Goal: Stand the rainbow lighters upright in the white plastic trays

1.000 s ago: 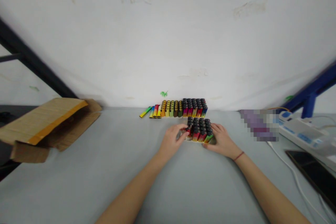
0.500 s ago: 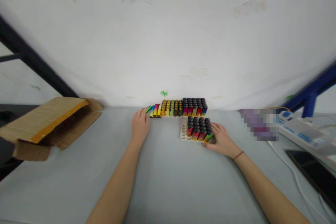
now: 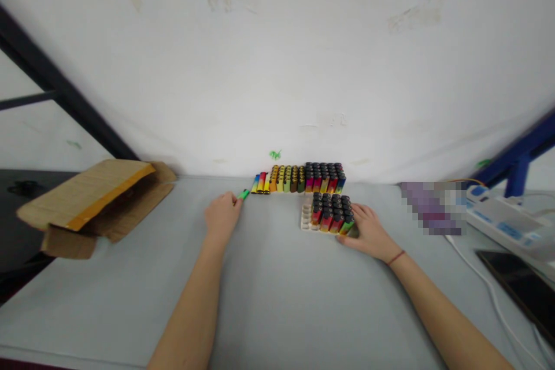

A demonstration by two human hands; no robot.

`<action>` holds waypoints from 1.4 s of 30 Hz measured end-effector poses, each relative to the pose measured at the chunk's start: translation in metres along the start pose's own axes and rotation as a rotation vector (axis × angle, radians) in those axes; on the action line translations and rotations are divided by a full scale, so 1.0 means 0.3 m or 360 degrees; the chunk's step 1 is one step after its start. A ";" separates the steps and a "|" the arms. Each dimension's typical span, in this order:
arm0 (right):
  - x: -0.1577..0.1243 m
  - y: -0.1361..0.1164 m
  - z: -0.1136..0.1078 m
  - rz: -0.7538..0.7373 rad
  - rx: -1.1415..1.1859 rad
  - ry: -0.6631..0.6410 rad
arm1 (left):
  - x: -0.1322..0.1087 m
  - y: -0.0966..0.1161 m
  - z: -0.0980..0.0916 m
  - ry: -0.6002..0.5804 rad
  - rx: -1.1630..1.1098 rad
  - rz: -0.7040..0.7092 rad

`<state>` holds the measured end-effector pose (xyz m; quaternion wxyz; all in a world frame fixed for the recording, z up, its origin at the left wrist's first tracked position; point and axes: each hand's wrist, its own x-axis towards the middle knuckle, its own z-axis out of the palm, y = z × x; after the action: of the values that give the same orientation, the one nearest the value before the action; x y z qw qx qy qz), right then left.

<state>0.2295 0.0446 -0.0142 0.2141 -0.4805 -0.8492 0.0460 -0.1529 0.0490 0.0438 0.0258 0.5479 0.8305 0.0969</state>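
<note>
The left hand (image 3: 222, 214) has drawn back from the lying row and now pinches the green lighter (image 3: 245, 193) between thumb and fingers, its green end sticking out past the grip, away from the palm. Half a second ago that lighter lay beside the row; now a gap shows between it and the blue, red and yellow lighters (image 3: 261, 183), which lie just beyond the pinch, to its right.

The right hand (image 3: 367, 234) matches the earlier pictures: it holds the right end of the white tray (image 3: 306, 218), thumb at the near side, fingers at the far side. Just left of that hold stand the black-topped lighters (image 3: 330, 214); farther left, toward the pinched one, bare slots show. As a judgement, the work stands between two placings: one lighter is in hand, well apart from the steadied tray.
</note>
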 end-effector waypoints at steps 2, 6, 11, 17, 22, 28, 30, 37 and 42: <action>0.000 0.002 0.000 0.0003 0.0013 -0.0002 | 0.007 -0.015 0.005 -0.0053 -0.0103 0.0035; -0.001 0.008 0.003 -0.0016 0.0050 0.0002 | 0.015 -0.004 0.024 -0.0073 -0.0340 0.0170; -0.004 0.009 0.007 -0.0014 0.0054 0.0012 | -0.009 0.094 0.045 0.0001 -0.0735 0.0228; -0.008 0.016 0.017 -0.0004 0.0031 0.0014 | -0.087 0.212 0.086 -0.0301 -0.2030 0.0169; -0.012 0.024 0.028 -0.0009 0.0012 0.0037 | -0.121 0.234 0.101 -0.0536 -0.2359 0.0206; -0.012 0.021 0.025 -0.0015 0.0016 0.0041 | -0.105 0.233 0.110 -0.0554 -0.2562 0.0043; -0.011 0.019 0.023 -0.0008 0.0005 0.0030 | -0.101 0.237 0.112 -0.0596 -0.2616 -0.0020; -0.011 0.016 0.021 0.0001 0.0002 0.0018 | -0.120 0.260 0.115 -0.0706 -0.2682 -0.0224; -0.011 0.022 0.024 -0.0006 0.0009 0.0021 | -0.130 0.264 0.111 -0.0647 -0.2700 -0.0375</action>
<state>0.2334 0.0462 -0.0238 0.2211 -0.4786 -0.8486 0.0448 -0.0608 0.0479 0.0235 0.5813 0.2614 0.5089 0.5786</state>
